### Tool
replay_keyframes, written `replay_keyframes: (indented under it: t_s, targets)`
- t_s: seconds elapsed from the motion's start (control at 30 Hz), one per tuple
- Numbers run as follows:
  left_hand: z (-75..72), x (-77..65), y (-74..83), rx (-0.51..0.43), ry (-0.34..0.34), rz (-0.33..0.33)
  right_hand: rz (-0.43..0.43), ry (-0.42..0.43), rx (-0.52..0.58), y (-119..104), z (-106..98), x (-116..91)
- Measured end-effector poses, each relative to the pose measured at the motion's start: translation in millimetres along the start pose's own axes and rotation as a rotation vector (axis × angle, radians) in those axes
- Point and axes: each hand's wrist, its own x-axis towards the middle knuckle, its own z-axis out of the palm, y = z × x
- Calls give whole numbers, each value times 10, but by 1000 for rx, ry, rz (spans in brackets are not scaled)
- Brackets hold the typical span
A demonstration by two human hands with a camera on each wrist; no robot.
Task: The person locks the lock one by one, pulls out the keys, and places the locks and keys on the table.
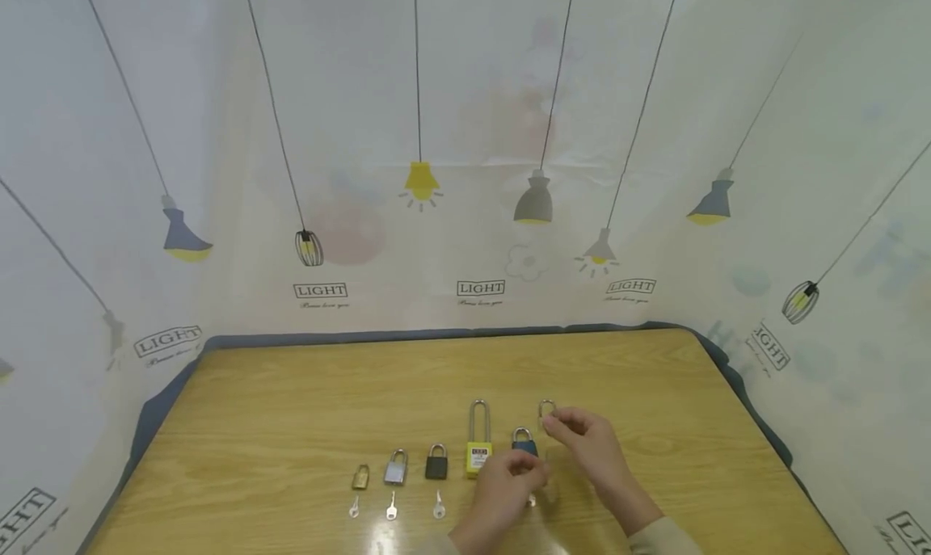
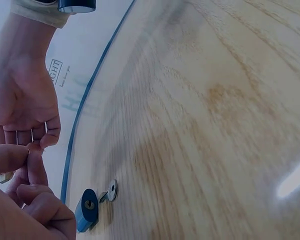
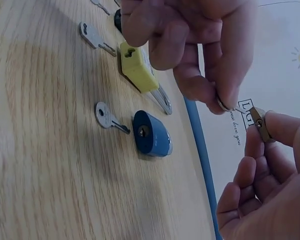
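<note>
My right hand (image 1: 592, 450) pinches a small brass padlock (image 3: 260, 125) between thumb and fingers, its shackle (image 1: 547, 405) pointing away from me and its keyhole end facing the other hand. Between the left hand's (image 1: 505, 486) thumb and forefinger is a small key (image 3: 225, 105). The key's blade points at the padlock, its tip close to the keyhole face in the right wrist view. Both hands are raised over the table. Below them a blue padlock (image 3: 152, 134) lies locked on the wood, with a silver key (image 3: 106, 116) in front of its keyhole.
Left of the hands lie a long-shackled yellow padlock (image 1: 478, 456), a black padlock (image 1: 436, 464), a silver padlock (image 1: 396, 469) and a small brass-coloured padlock (image 1: 360, 478). Keys lie in front of them. The wooden table (image 1: 291, 393) ends at a printed curtain (image 1: 407, 248).
</note>
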Motion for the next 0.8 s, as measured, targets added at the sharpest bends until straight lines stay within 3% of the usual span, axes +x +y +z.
replay_keyframes:
  t_s: [0.37,0.8]
  targets:
    - [34,-35,-87,98,-2,49,18,12,-70,43,-103,41]
    - [101,-58,-202,69,-24,32,23,-15,-303,171,-200,101]
